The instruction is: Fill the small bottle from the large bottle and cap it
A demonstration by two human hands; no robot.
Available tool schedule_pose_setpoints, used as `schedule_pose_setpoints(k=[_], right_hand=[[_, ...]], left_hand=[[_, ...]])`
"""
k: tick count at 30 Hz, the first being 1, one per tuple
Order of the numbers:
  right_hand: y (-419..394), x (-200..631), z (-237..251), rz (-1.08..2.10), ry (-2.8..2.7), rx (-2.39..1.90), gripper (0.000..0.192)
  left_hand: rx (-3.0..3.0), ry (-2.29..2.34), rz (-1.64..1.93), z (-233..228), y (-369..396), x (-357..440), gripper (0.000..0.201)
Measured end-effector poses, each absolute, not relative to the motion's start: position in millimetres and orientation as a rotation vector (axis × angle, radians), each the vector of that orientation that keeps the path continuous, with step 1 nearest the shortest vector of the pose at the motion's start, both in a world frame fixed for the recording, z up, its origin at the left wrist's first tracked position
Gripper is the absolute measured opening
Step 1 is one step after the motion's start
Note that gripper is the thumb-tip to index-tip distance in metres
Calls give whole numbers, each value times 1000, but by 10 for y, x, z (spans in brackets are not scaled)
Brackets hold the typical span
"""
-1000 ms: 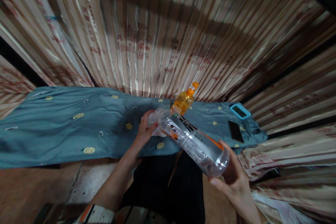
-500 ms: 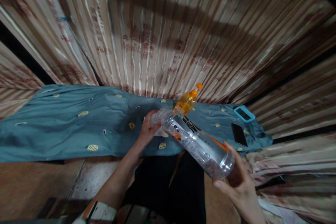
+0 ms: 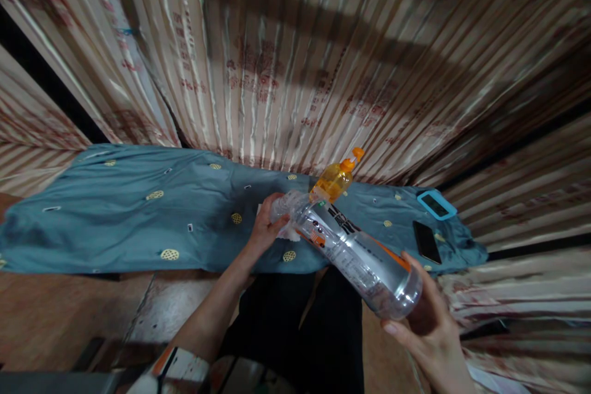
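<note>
A large clear plastic bottle (image 3: 351, 252) with a black and orange label lies tilted between my hands, its neck pointing away to the left. My right hand (image 3: 427, 335) cups the bottle's base from below. My left hand (image 3: 266, 229) is closed around the neck end, together with a bit of white cloth or tissue (image 3: 290, 234). Just behind the bottle, an orange pump bottle (image 3: 335, 178) stands on the teal cloth (image 3: 138, 215).
The teal cloth with yellow dots covers a low surface. A black phone (image 3: 426, 242) and a device in a light-blue case (image 3: 436, 204) lie at its right end. Striped curtain fabric (image 3: 277, 61) hangs behind. My dark-clothed legs are below.
The view has drifted so everything sits a little further right and lower. My hands keep the same hold on the bottle.
</note>
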State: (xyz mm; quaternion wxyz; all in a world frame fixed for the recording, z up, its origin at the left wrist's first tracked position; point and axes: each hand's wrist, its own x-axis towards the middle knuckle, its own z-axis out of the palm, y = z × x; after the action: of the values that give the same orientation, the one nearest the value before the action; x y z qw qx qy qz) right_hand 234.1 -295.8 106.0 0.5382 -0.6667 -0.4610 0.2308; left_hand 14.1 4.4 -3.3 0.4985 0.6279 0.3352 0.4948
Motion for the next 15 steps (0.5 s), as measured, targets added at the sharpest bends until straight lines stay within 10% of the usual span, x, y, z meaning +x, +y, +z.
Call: schedule_pose_setpoints(k=[15], right_hand=[[-2966,2342,1069,511,-1106,-1624,97]], left_hand=[[1508,790,1195,-1,34,139,60]])
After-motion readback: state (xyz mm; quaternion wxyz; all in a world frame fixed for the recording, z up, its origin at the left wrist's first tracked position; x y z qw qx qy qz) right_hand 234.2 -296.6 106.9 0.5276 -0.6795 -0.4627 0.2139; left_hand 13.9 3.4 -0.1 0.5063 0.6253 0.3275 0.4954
